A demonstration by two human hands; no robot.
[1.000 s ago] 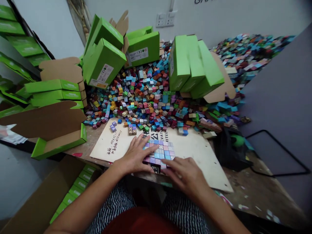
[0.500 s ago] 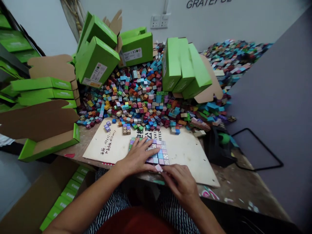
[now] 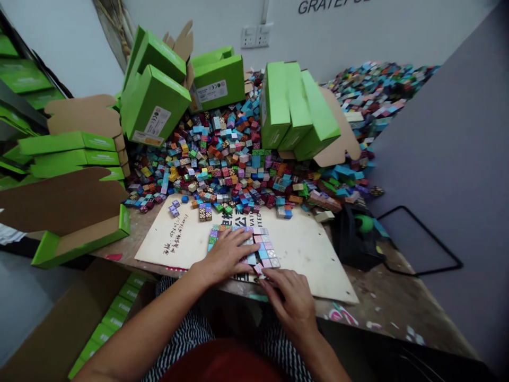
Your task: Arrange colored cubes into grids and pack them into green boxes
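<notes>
I see left hand (image 3: 227, 252) spread wide, flat over block grid (image 3: 269, 248) on pale board (image 3: 310, 254); grid's long axis runs left-right. Pink cube (image 3: 259, 268) at grid's near edge, between hands; right hand (image 3: 293, 295) nearer, fingers narrow against cube; can't tell if pinched.

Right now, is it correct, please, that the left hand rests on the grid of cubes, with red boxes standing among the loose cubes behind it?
Not quite: the head view shows green boxes, not red ones, standing among the loose cubes; the left hand does rest on the grid of cubes.
</notes>
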